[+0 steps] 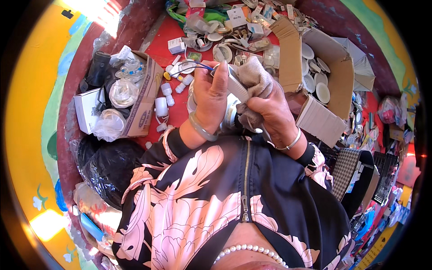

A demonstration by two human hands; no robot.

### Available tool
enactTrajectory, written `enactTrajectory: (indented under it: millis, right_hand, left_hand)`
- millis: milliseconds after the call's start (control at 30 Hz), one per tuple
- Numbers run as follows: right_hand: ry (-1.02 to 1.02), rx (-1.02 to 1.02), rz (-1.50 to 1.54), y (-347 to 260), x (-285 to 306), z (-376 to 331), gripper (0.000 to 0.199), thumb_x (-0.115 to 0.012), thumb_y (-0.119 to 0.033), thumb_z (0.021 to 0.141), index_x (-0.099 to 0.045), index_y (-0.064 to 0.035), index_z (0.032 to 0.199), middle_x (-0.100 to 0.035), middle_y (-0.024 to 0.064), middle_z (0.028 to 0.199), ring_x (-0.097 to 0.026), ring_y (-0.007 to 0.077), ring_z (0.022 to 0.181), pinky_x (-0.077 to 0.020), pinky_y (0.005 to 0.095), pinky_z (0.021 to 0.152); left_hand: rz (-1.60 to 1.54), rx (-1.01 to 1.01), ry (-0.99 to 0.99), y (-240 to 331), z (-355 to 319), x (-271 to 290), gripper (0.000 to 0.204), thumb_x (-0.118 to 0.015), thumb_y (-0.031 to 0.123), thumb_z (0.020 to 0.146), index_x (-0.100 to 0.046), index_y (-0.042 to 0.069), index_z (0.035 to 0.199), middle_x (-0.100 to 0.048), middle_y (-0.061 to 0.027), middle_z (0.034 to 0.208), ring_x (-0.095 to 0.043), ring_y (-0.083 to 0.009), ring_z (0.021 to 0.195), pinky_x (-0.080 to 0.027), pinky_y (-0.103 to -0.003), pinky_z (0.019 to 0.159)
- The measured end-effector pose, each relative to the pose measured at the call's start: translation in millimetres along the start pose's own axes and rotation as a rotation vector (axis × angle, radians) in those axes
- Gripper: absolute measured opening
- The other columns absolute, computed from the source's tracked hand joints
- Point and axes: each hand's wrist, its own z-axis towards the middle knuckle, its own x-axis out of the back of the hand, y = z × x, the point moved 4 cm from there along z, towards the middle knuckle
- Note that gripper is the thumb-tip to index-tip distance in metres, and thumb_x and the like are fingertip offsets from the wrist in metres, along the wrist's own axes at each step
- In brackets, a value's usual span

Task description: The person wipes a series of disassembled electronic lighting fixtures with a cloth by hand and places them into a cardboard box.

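Note:
My left hand [208, 96] grips a white light fitting [236, 84] with a ribbed side, its thumb up along the edge. Thin blue wires [198, 64] trail off the fitting toward the left. In my right hand [275, 110] is a bunched grey cloth [253, 76], pressed against the fitting's right side. Part of the cloth hangs below my right thumb. Beneath the hands, a round white item is partly hidden by my fingers. White plastic bulb-like pieces [167, 92] lie just left of my left hand.
At left stands a cardboard box [148, 96] packed with lamps and plastic-wrapped parts. An open cardboard box [338, 100] at right holds several round white discs [322, 92]. Loose fittings and small packages crowd the red surface [167, 33] at the back. A black plastic bag [108, 164] sits at lower left.

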Motion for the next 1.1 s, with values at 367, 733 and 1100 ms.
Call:
enactTrajectory:
  millis: [367,733,1100]
  right_hand:
    - [0.197,0.207,0.267,-21.2,46.3,8.0,0.024,-0.054,-0.007,0.086,-0.055,0.0017,0.108,-0.062,0.0091,0.09,-0.061,0.0161,0.077,-0.0507,0.0281,0.07]
    - [0.24,0.836,-1.09,-29.7,1.8,28.9,0.034,-0.072,-0.014,0.069,-0.056,-0.0085,0.098,-0.054,0.0121,0.083,-0.057,0.0321,0.077,-0.0469,0.0395,0.066]
    - [0.11,0.819,-1.007,-22.4,0.2,17.2,0.024,-0.071,-0.02,0.073,-0.056,-0.0061,0.086,-0.055,0.0129,0.077,-0.057,0.0323,0.072,-0.0478,0.038,0.062]
  left_hand:
    - [-0.549,0.539,-0.008,-15.4,12.5,11.2,0.048,-0.037,0.049,0.094,-0.052,0.004,0.102,-0.058,-0.0076,0.083,-0.058,-0.019,0.071,-0.049,-0.033,0.065]
    - [-0.269,0.653,-0.115,-14.4,-12.6,-22.7,0.041,-0.039,0.043,0.096,-0.052,0.007,0.109,-0.061,-0.0042,0.093,-0.06,-0.0138,0.085,-0.051,-0.029,0.074]
    - [0.071,0.315,-0.242,-22.4,-2.4,-4.2,0.035,-0.042,0.037,0.095,-0.054,0.008,0.109,-0.062,-0.0056,0.088,-0.062,-0.017,0.077,-0.052,-0.032,0.067]
